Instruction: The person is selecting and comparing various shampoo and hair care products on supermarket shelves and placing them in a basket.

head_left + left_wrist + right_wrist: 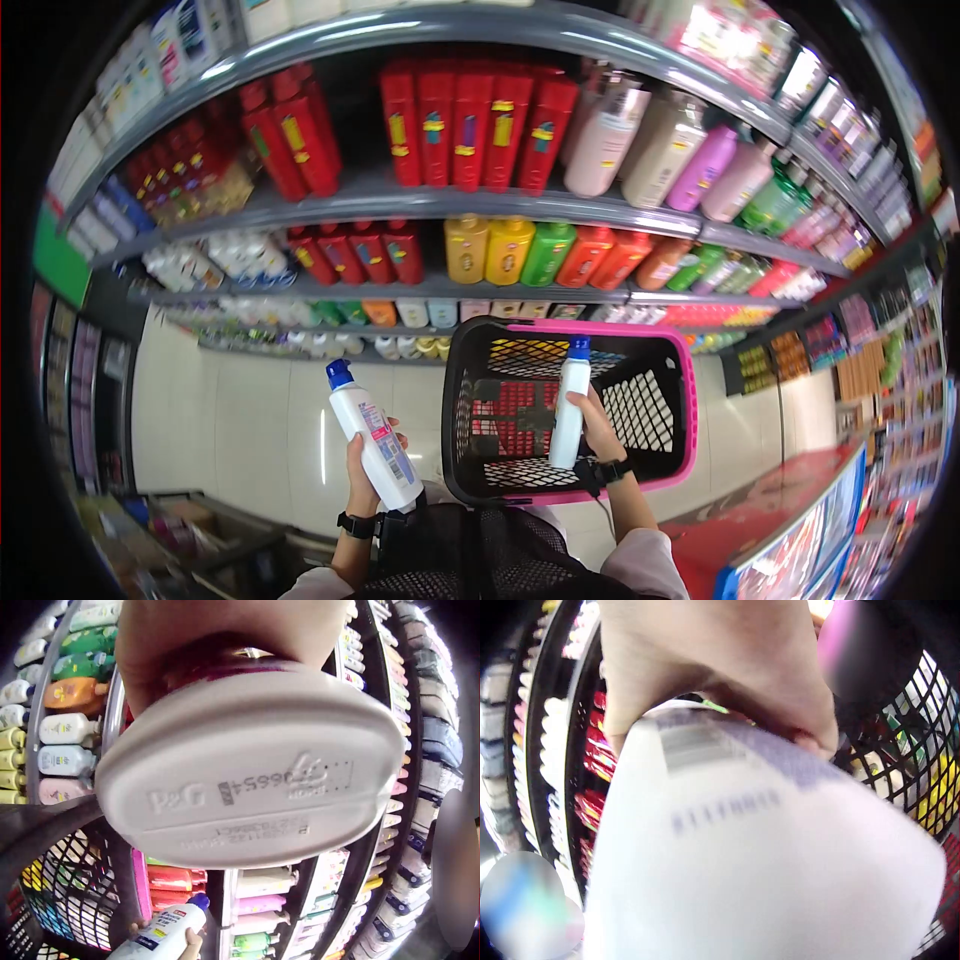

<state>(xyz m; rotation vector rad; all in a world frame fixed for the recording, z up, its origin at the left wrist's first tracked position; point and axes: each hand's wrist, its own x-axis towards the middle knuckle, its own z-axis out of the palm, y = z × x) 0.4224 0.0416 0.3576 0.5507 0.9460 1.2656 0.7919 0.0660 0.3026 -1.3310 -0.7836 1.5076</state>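
Note:
In the head view the left hand [366, 470] grips a white bottle with a blue cap [375, 440], tilted, to the left of the basket. Its flat white base [251, 772] fills the left wrist view, with the left hand [232, 637] around the bottle above it. The right hand [597, 425] holds a second white, blue-capped bottle [570, 415] over the basket [688, 400], cap away from the body. In the right wrist view that bottle [765, 862] shows a barcode, with the fingers of the right hand [720, 667] curled round it.
Shelves [400, 205] of bottles stretch across the front, with red bottles [470, 125] and yellow, green and orange ones below. The black basket has a pink rim. Pale floor tiles [270, 420] lie left of it; a red and blue display case [790, 530] stands at lower right.

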